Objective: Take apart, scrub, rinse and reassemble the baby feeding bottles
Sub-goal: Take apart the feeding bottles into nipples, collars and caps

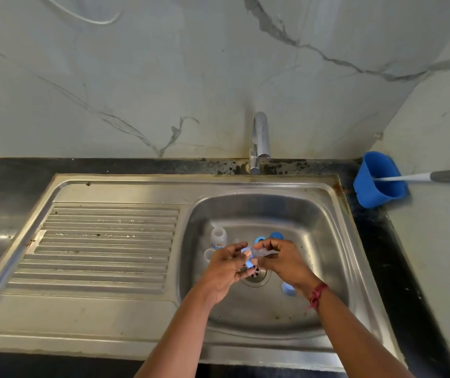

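Over the steel sink basin, both hands meet above the drain. My left hand grips a blue screw ring and my right hand pinches the clear teat that sticks out of it. A clear bottle body stands upright in the basin to the left, with a clear cap in front of it. Blue parts lie behind my hands, and another blue piece lies under my right wrist.
A chrome tap rises behind the basin, with no water running. A ribbed draining board lies to the left. A blue cup at the right corner holds a long brush handle. Black counter surrounds the sink.
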Available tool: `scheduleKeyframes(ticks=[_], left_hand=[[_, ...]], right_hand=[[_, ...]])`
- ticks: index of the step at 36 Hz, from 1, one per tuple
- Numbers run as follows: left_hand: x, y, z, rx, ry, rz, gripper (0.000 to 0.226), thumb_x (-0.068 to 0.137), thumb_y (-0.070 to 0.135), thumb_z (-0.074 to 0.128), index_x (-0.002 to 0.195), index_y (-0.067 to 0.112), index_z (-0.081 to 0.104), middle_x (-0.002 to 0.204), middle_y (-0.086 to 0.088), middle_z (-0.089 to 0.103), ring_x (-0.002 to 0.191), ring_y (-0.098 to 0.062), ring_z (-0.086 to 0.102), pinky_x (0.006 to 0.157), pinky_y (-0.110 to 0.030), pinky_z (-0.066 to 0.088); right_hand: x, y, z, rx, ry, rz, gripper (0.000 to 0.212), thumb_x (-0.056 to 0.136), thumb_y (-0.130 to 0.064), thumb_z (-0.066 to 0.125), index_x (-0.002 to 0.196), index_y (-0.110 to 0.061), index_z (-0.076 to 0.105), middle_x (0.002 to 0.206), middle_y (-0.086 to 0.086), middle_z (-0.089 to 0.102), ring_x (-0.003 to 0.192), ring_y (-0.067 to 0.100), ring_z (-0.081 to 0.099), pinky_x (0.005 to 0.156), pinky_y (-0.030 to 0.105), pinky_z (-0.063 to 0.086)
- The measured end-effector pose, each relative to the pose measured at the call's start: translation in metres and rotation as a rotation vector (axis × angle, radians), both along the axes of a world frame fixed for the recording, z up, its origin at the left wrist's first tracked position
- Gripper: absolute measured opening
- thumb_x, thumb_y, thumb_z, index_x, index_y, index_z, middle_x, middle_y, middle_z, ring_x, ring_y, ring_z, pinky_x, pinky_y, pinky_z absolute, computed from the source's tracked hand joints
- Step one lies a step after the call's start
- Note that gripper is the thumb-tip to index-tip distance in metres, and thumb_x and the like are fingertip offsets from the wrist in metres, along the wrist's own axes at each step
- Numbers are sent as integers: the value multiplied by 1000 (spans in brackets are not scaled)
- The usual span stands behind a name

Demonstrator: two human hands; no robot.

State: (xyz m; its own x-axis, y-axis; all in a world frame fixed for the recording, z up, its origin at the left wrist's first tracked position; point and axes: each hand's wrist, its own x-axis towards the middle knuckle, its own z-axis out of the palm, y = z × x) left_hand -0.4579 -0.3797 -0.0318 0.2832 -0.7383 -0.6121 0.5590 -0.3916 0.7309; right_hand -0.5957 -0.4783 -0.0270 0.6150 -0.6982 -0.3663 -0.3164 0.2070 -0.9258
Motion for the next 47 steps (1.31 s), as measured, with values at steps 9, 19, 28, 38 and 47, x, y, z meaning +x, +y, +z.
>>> scheduleKeyframes(ticks=[9, 19, 28, 38, 47], left_hand=[[4, 8, 7, -83, 2, 116, 29, 88, 9, 68, 115, -2, 67, 110, -22, 72, 94, -27, 72, 83, -32, 60], [13, 17, 16, -133, 37, 117, 42, 76, 18, 74, 112, -1, 68, 107, -20, 73, 94, -28, 73, 81, -32, 60], [10, 17, 15, -124, 9, 123, 46, 74, 18, 75, 115, -2, 68, 107, -19, 73, 96, -29, 73, 80, -32, 60], [9, 17, 11, -90, -70, 156, 30, 81, 3, 76, 110, -1, 69, 106, -19, 73, 95, -30, 73, 83, -36, 60], [6, 20, 7, -64, -107, 121, 22, 82, 2, 76, 103, 4, 72, 95, -9, 74, 89, -22, 73, 79, -32, 60]], right_hand=[[2, -5, 15, 3, -52, 30, 19, 81, -2, 78, 94, -16, 76, 86, 9, 77, 81, 27, 75, 77, 32, 61], [16, -4, 15, -146, 0, 49, 12, 78, -2, 80, 88, -6, 77, 75, 12, 75, 75, 35, 73, 74, 41, 62], [23, 3, 17, -255, 76, 30, 8, 77, 1, 76, 75, -6, 75, 67, 3, 73, 60, 13, 66, 57, 22, 52], [19, 10, 11, -17, 53, -83, 16, 76, -2, 81, 88, -12, 76, 88, 6, 74, 83, 22, 73, 77, 31, 60], [10, 9, 9, 18, 102, -22, 20, 79, 2, 76, 93, -12, 76, 87, 5, 77, 82, 20, 75, 84, 34, 60]])
